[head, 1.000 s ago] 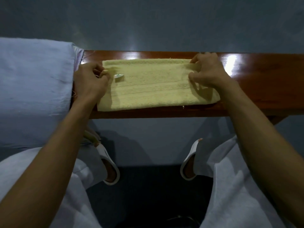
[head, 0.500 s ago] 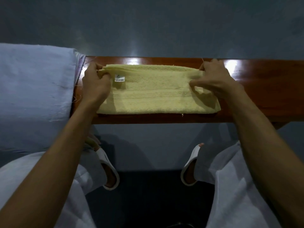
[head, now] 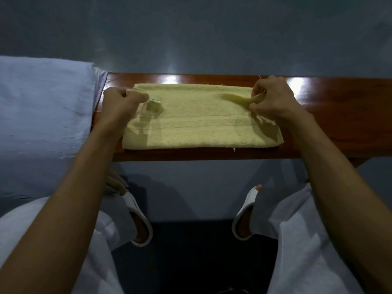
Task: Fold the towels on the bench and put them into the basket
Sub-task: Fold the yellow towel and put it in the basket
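A pale yellow towel (head: pixel 201 122) lies folded in a long rectangle on the brown wooden bench (head: pixel 339 117). Its long sides run along the bench, and its near edge is just beside the front edge of the wood.

The left hand (head: pixel 119 102) is at the far left corner of the towel. Its fingers are curled and the grip is closed on the top layer of cloth there. A small label (head: pixel 154 100) of the towel shows just to the right of this hand.

The right hand (head: pixel 273 100) is at the far right corner. Thumb and fingers pinch the top layer, so this grip is also clamped on the towel. A small ridge of cloth rises from the flat surface toward the fingers.

A light blue cloth (head: pixel 42 115) covers the left end of the bench and hangs down, just beside the left hand. Both forearms reach forward over the person's knees in white trousers (head: pixel 307 240). Below the bench, the two feet in white slippers (head: pixel 137 217) stand on the grey floor.
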`<state>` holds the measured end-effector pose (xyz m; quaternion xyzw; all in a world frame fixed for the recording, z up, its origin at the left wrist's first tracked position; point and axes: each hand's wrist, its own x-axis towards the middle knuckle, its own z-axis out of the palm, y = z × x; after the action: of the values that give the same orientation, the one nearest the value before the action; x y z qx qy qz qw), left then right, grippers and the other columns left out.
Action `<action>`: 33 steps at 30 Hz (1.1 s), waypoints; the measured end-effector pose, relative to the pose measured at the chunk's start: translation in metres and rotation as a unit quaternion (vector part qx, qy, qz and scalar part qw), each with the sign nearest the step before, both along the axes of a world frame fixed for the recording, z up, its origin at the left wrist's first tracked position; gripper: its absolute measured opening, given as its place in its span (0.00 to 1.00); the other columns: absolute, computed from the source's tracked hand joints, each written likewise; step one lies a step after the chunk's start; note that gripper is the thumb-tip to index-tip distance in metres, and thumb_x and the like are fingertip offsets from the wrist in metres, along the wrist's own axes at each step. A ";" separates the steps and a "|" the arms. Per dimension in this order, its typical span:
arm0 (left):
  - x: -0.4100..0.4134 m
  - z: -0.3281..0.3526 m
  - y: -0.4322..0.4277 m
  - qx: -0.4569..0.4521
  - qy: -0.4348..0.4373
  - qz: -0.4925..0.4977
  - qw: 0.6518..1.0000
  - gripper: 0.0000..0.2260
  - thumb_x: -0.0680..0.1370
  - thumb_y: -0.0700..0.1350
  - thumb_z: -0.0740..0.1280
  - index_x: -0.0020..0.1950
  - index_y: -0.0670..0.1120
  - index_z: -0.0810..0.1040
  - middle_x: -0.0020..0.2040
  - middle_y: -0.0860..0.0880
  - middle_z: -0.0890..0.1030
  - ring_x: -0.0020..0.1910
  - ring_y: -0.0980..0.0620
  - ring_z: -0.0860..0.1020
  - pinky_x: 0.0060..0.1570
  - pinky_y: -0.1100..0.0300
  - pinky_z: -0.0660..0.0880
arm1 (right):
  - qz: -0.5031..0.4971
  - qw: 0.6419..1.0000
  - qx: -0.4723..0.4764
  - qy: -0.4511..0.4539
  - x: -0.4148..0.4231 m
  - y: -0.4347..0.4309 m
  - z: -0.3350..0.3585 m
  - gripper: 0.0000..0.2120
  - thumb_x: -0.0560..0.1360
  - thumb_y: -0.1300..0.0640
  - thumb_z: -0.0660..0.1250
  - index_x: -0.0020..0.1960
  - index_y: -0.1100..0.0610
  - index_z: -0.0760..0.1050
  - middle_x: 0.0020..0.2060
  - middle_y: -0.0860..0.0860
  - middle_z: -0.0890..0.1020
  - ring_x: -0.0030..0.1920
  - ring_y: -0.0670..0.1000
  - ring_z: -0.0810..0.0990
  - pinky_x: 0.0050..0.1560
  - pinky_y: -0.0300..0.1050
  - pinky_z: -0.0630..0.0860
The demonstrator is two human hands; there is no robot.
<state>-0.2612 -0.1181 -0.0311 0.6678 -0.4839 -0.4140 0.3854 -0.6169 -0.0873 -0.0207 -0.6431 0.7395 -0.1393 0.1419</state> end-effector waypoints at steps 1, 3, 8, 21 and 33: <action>0.000 0.000 0.000 -0.010 -0.004 0.000 1.000 0.03 0.76 0.43 0.74 0.49 0.45 0.84 0.43 0.50 0.84 0.41 0.55 0.82 0.36 0.65 0.79 | 0.002 1.000 -0.007 -0.006 0.001 0.000 0.000 0.11 0.69 0.59 0.78 0.43 0.52 0.76 0.50 0.52 0.76 0.54 0.54 0.75 0.52 0.52 0.76; -0.002 -0.001 0.000 -0.021 -0.002 0.001 1.000 0.07 0.76 0.42 0.74 0.54 0.44 0.85 0.44 0.50 0.84 0.42 0.55 0.83 0.38 0.65 0.80 | 0.004 0.999 -0.020 -0.040 0.001 0.002 -0.001 0.13 0.70 0.63 0.76 0.41 0.53 0.73 0.45 0.51 0.77 0.47 0.51 0.76 0.46 0.49 0.75; -0.002 0.004 -0.003 -0.028 -0.017 -0.009 0.999 0.01 0.79 0.44 0.71 0.48 0.49 0.82 0.44 0.50 0.83 0.44 0.54 0.82 0.47 0.57 0.80 | -0.008 0.991 -0.042 -0.126 -0.005 0.002 0.004 0.17 0.72 0.64 0.77 0.55 0.56 0.73 0.50 0.51 0.78 0.44 0.44 0.76 0.39 0.31 0.72; -0.015 -0.010 -0.014 -0.117 -0.070 0.022 0.990 0.09 0.79 0.48 0.69 0.57 0.48 0.82 0.52 0.52 0.84 0.49 0.58 0.82 0.52 0.58 0.80 | -0.202 0.914 -0.181 -0.301 -0.017 -0.013 -0.025 0.15 0.73 0.64 0.72 0.59 0.58 0.78 0.49 0.48 0.84 0.47 0.41 0.83 0.53 0.38 0.82; -0.084 -0.041 0.030 -0.170 -0.397 -0.298 0.852 0.27 0.87 0.55 0.50 0.85 0.51 0.50 0.85 0.48 0.51 0.84 0.46 0.45 0.80 0.44 0.47 | 0.158 0.984 -0.029 0.073 0.107 0.029 -0.042 0.30 0.85 0.43 0.49 0.84 0.52 0.49 0.84 0.52 0.49 0.83 0.55 0.44 0.81 0.62 0.45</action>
<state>-0.3454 -0.0883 -0.0723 0.5234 -0.8340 -0.1202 0.1267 -0.5098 -0.0584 -0.0629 -0.7638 0.6330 -0.0892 0.0891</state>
